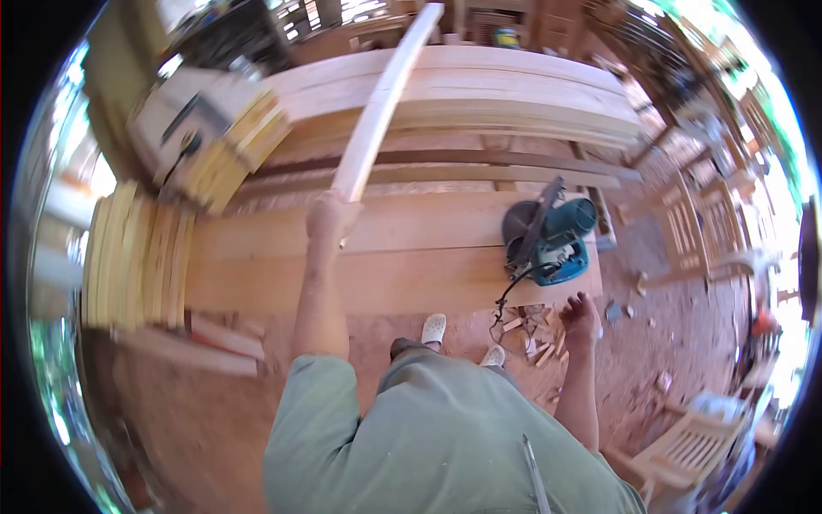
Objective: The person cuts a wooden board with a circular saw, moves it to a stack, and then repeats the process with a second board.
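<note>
My left hand (332,218) is wrapped around the near end of a long, pale wooden strip (385,98). The strip slants up and away over the boards, its far end at the top of the view. Beneath that hand lie wide planks (411,274) side by side. On their right end rests a teal circular saw (556,236), tilted, with a black cord hanging over the front edge. My right hand (580,319) hangs just below the saw, not touching it, fingers loosely bent and apart with nothing visible in them.
A stack of long boards (514,86) lies behind the planks. Short wood blocks (137,257) stand at the left, and another power tool (190,141) sits on a pale surface. Offcuts (539,338) litter the floor by my feet. Wooden chairs (693,445) stand at the right.
</note>
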Demonstrator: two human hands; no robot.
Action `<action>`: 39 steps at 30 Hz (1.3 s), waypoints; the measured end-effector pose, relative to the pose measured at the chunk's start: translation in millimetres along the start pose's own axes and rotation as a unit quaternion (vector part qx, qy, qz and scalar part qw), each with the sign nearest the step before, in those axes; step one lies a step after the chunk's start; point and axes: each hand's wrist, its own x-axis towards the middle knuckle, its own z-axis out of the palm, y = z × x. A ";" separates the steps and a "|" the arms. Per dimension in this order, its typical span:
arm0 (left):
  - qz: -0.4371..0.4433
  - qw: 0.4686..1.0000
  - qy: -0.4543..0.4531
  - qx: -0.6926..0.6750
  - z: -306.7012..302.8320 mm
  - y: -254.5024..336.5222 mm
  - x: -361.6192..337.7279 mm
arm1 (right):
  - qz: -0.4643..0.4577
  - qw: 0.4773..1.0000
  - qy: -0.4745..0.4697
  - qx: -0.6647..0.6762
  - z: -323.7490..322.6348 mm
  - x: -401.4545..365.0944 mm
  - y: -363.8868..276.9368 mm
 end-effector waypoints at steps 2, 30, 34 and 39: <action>0.004 1.000 0.015 0.009 -8.2 -7.5 -54.6 | 0.066 0.996 -0.041 0.031 18.8 22.3 -10.5; 0.007 0.968 -0.019 -0.249 69.7 -74.5 28.4 | -0.032 0.902 -0.274 0.331 54.5 -12.9 -71.5; 0.045 0.950 -0.127 -0.281 76.7 -63.4 68.2 | -0.181 0.951 -0.200 0.153 -13.9 -83.0 -115.8; 0.003 0.949 -0.279 -0.150 51.1 -7.0 11.4 | -0.205 0.942 0.075 -0.255 -74.2 -149.9 -136.9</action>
